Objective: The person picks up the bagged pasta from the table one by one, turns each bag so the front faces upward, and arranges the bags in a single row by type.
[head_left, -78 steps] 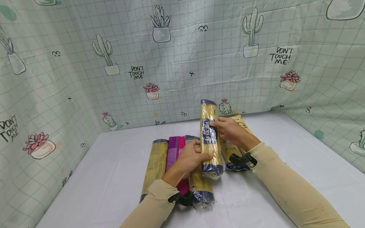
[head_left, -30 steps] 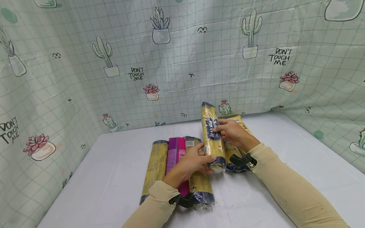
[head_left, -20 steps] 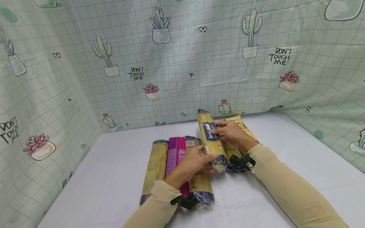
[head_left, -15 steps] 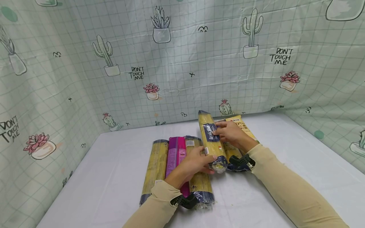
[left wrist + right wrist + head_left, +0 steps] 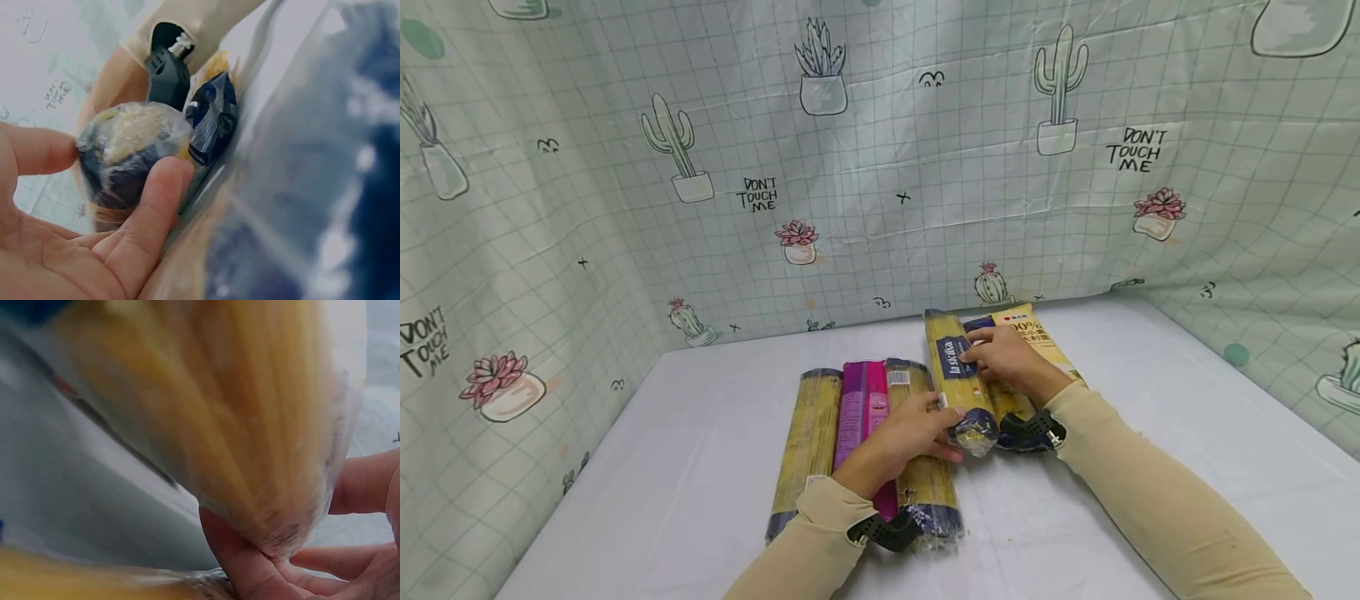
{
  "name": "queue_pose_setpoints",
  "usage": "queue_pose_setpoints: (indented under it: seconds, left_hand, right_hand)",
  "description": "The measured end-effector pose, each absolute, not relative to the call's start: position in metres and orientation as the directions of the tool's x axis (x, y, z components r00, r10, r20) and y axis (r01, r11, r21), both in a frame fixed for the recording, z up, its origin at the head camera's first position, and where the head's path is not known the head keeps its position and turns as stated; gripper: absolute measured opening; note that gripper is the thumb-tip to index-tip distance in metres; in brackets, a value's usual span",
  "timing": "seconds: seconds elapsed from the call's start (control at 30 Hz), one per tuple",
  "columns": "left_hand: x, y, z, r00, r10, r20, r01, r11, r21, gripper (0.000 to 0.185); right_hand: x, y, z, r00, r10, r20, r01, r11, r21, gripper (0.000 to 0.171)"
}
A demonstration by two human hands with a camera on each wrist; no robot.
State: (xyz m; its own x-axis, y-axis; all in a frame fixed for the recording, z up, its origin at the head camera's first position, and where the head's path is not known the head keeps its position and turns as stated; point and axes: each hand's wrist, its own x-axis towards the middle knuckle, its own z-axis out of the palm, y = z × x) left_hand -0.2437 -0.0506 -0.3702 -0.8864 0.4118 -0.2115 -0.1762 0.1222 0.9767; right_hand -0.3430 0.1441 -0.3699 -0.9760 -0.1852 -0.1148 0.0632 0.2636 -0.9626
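Pasta pack (image 5: 962, 387) marked "la sicilia" is held two-handed: left hand (image 5: 904, 433) pinches near end between thumb and fingers, right hand (image 5: 1006, 358) grips right side by label. Far end has just dropped, so pack lies flatter and lower, just right of barcoded pack (image 5: 928, 483), and I see more of printed yellow pack (image 5: 1037, 337). Lowering seems nearly done, I judge; whether underside touches bench (image 5: 700, 467), cannot tell. Magenta pack (image 5: 859, 408) hasn't moved.
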Motion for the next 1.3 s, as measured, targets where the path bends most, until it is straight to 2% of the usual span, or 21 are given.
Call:
queue_pose_setpoints:
  seconds: [0.17,0.37,0.77,1.3]
  left_hand:
    - [-0.243,-0.052,-0.37,-0.883,0.41,-0.227,-0.185,0.141,0.973,0.053]
    - [-0.244,-0.056,-0.365,-0.866,0.447,-0.225,-0.182,0.138,0.974,0.042]
    - [-0.244,-0.058,-0.361,-0.852,0.462,-0.247,-0.161,0.217,0.963,0.038]
    - [-0.243,-0.061,-0.358,-0.848,0.466,-0.252,-0.161,0.227,0.961,0.041]
  right_hand:
    - [-0.344,0.141,-0.374,-0.979,-0.165,-0.115,0.063,0.291,-0.955,0.06]
    - [-0.345,0.139,-0.374,-0.986,-0.143,-0.09,0.032,0.37,-0.929,0.06]
    - [-0.346,0.14,-0.374,-0.984,-0.173,-0.05,-0.05,0.531,-0.846,0.056]
    - [-0.347,0.137,-0.372,-0.985,-0.17,-0.028,-0.079,0.591,-0.803,0.05]
